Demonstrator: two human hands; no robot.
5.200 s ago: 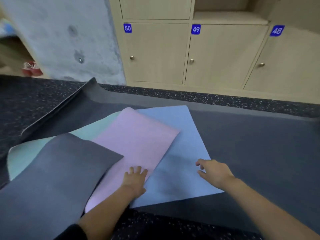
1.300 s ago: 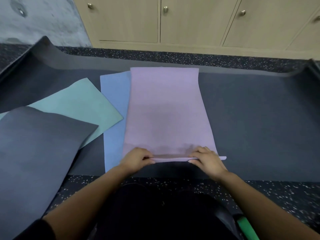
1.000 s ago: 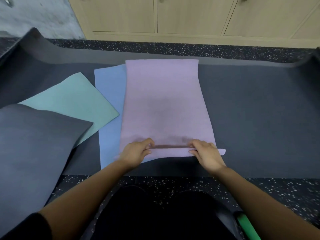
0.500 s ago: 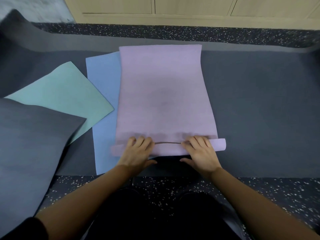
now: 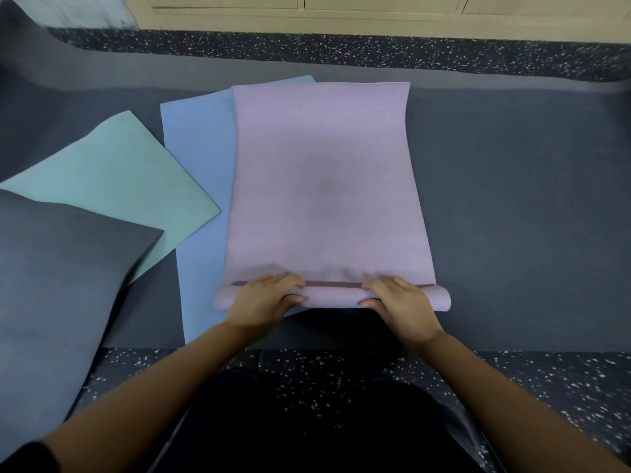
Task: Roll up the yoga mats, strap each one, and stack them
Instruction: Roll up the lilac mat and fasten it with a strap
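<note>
Fingers (image 5: 286,279) of the left hand (image 5: 263,302) lie curled over the top of the roll (image 5: 331,297) at the near end of the pink mat (image 5: 324,182), with the thumb against its near face; the hand grips the roll. The right hand (image 5: 404,302) grips the same roll in the same way, fingers over the top and thumb at the front. The hands sit apart, with a bare stretch of roll between them.

Obscured: the hands cover parts of the roll, and the number of turns in it cannot be determined. The pink mat covers most of the blue mat (image 5: 198,165) beneath it; only the blue left strip and a sliver at the far edge show. The teal mat (image 5: 112,179) lies partly under the dark grey mat (image 5: 61,285), which runs off the left edge. The cabinets (image 5: 341,15) are cut off at the top, so only the base shows. The frame edges are blurred.

Surface: all the mats lie on a large dark mat (image 5: 512,216), which lies on black speckled floor (image 5: 341,49). A concrete wall (image 5: 85,11) shows at top left. Dark clothing (image 5: 324,421) fills the bottom centre.

Pink mat: pale lilac-pink, matte, flat beyond the roll, far edge square, with a faint darker patch at centre. A dark line runs where the roll meets the flat sheet.
</note>
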